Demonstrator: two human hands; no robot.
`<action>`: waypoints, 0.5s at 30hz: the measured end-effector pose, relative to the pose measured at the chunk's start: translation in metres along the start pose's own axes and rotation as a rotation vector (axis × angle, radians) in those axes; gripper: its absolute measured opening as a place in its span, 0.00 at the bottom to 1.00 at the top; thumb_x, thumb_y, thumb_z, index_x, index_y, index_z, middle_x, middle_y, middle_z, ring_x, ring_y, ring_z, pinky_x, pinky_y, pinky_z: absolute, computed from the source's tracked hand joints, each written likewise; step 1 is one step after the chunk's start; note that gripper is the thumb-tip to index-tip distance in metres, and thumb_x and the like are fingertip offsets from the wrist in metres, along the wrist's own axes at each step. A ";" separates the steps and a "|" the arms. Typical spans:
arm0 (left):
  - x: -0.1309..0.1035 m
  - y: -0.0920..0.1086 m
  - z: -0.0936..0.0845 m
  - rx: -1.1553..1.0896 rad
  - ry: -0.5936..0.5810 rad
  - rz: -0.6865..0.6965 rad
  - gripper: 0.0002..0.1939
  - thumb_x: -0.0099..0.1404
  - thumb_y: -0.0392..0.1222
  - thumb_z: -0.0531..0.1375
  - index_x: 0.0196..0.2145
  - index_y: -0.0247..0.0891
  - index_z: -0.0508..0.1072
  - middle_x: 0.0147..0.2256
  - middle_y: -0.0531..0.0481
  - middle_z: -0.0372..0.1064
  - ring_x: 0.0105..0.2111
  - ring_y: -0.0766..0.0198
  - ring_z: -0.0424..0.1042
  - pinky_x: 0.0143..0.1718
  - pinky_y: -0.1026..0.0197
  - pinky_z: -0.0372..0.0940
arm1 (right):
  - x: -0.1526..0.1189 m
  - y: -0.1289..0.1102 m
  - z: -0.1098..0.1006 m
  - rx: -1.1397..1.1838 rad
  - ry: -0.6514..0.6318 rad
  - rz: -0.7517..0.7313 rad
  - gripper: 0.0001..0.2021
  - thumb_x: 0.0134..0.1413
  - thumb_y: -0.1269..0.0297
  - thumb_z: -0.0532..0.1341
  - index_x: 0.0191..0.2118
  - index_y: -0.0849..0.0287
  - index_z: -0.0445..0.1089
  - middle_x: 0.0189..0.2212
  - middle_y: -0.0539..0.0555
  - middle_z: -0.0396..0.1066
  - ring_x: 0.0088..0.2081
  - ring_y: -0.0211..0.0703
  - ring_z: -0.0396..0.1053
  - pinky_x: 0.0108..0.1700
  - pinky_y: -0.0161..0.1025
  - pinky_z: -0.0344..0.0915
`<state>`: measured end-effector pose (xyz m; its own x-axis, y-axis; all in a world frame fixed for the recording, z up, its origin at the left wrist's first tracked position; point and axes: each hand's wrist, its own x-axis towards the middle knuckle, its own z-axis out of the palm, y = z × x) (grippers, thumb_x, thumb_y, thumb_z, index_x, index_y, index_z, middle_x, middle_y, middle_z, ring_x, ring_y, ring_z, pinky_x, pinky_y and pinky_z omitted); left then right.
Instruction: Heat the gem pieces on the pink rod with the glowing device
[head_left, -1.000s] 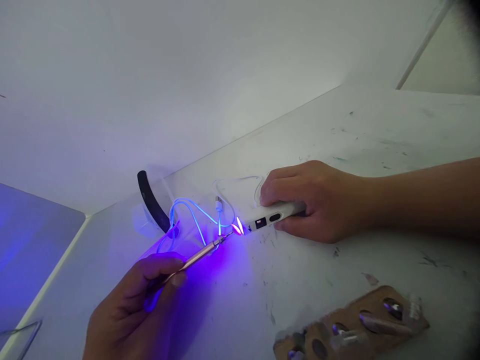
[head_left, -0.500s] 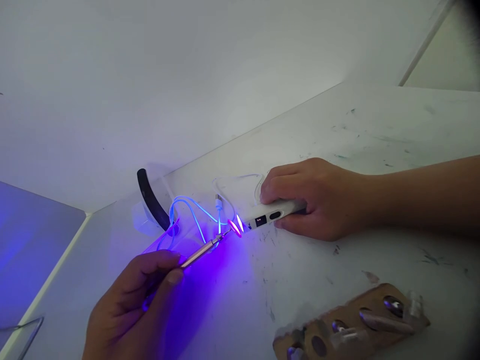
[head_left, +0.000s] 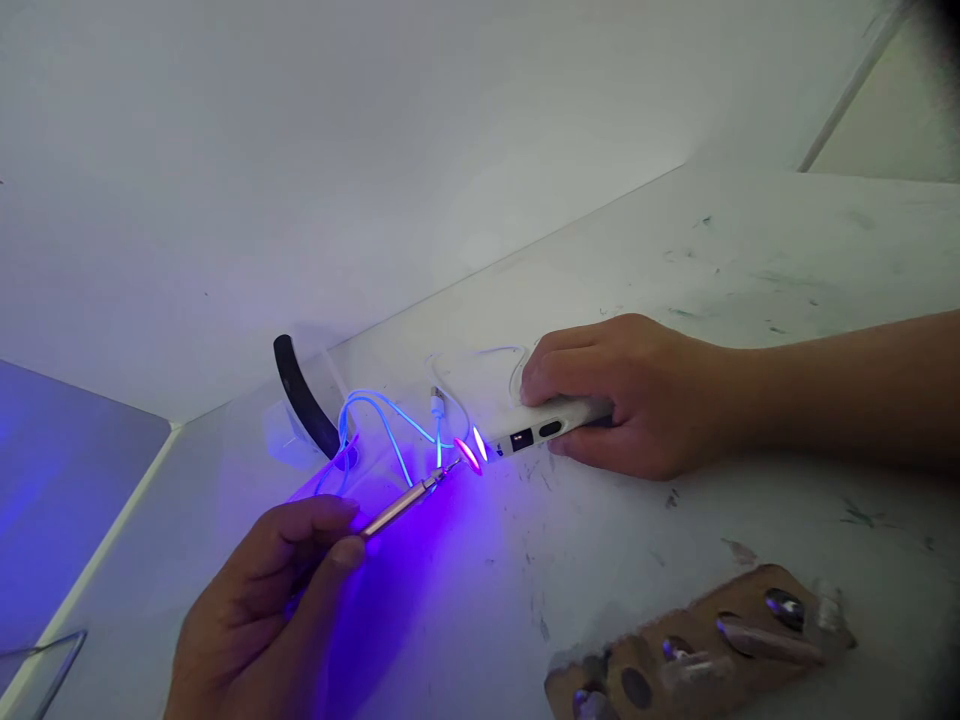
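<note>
Pinched between thumb and fingers of my left hand (head_left: 262,600) is a slim rose-gold pen-like holder (head_left: 394,508), tilted up to the right. Its thin metal tip carries a small oval piece (head_left: 469,456), glowing pink; its exact kind is hard to make out. My right hand (head_left: 637,395) wraps around a white handheld UV lamp (head_left: 504,440) with a small lit display and a dark oval button. The lamp's bright violet end faces the oval piece, a narrow gap apart. Violet light spreads over the table below.
A white USB cable (head_left: 437,402) lies looped behind the holder, near a curved black strip (head_left: 304,398). At the lower right, a brown holed strip (head_left: 630,655) carries several shiny dark discs and clear pieces. A white wall (head_left: 375,180) rises behind the paint-marked table (head_left: 750,260).
Almost nothing differs. Both hands keep their grip and place, and the lamp stays lit beside the oval piece.
</note>
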<state>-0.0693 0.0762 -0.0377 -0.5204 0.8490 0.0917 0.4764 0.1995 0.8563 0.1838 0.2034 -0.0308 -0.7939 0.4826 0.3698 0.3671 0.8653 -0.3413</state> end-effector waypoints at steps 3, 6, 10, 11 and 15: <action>-0.004 0.003 0.001 -0.102 -0.022 -0.119 0.15 0.46 0.47 0.66 0.33 0.46 0.70 0.25 0.58 0.70 0.26 0.71 0.66 0.25 0.75 0.61 | 0.000 0.000 0.000 -0.003 -0.007 0.005 0.07 0.46 0.68 0.59 0.34 0.59 0.66 0.32 0.53 0.69 0.32 0.41 0.66 0.33 0.38 0.60; -0.005 0.003 0.001 -0.106 -0.028 -0.143 0.16 0.46 0.47 0.66 0.34 0.46 0.70 0.26 0.58 0.71 0.27 0.71 0.66 0.26 0.75 0.62 | 0.000 0.000 -0.001 -0.008 -0.013 0.007 0.07 0.46 0.67 0.59 0.34 0.59 0.66 0.32 0.53 0.69 0.32 0.41 0.66 0.33 0.38 0.60; -0.001 -0.002 -0.002 -0.073 -0.042 -0.082 0.16 0.48 0.48 0.65 0.35 0.45 0.69 0.26 0.56 0.71 0.27 0.70 0.68 0.26 0.74 0.63 | 0.000 0.000 -0.001 -0.007 -0.020 0.004 0.07 0.46 0.67 0.59 0.35 0.59 0.66 0.32 0.53 0.69 0.32 0.41 0.66 0.33 0.38 0.60; 0.000 -0.004 -0.003 -0.055 -0.054 -0.039 0.16 0.48 0.48 0.65 0.35 0.44 0.70 0.25 0.56 0.71 0.26 0.69 0.68 0.25 0.73 0.63 | 0.000 0.001 -0.001 -0.007 -0.019 0.003 0.07 0.46 0.67 0.59 0.35 0.59 0.66 0.32 0.53 0.69 0.32 0.41 0.66 0.33 0.38 0.60; 0.005 -0.008 -0.005 0.021 -0.053 0.107 0.16 0.48 0.49 0.65 0.34 0.42 0.71 0.27 0.54 0.71 0.25 0.67 0.69 0.23 0.71 0.65 | 0.000 0.001 0.000 -0.011 -0.014 0.000 0.07 0.46 0.68 0.59 0.35 0.59 0.66 0.32 0.53 0.69 0.32 0.41 0.66 0.33 0.38 0.60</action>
<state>-0.0791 0.0769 -0.0415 -0.4278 0.8905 0.1548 0.5427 0.1162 0.8319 0.1844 0.2040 -0.0308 -0.8004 0.4812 0.3577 0.3726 0.8666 -0.3321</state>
